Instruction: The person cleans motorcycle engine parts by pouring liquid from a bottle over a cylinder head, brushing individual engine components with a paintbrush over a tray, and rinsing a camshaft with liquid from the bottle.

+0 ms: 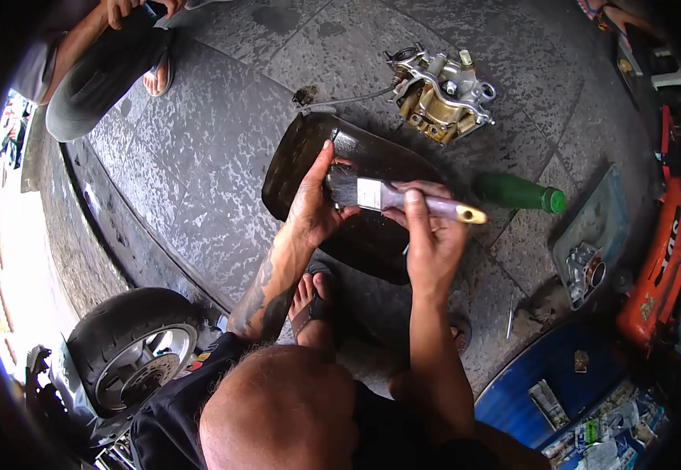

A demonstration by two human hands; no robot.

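Observation:
My right hand (pixel 434 247) is closed round the handle of a paintbrush (pixel 434 205), which has a purple and yellow handle, a pale ferrule and dark bristles. The bristles point left into my left hand (pixel 313 205). My left hand is curled with the thumb up, beside the bristle end; whatever its fingers hold is mostly hidden behind the brush. Both hands are above a dark, oily pan (pixel 289 168) on the floor between my feet. Beyond the pan lies a metal engine part (pixel 444 98) with brown-stained surfaces. A green bottle (pixel 516 193) lies to the right of the pan.
A clear plastic tray (pixel 616 207) with a metal part stands at the right, near an orange-red jack (pixel 657 270). A blue panel (pixel 513 392) is at lower right. A motorcycle wheel (pixel 133 345) stands at lower left. Another person's leg (pixel 101 90) is at upper left.

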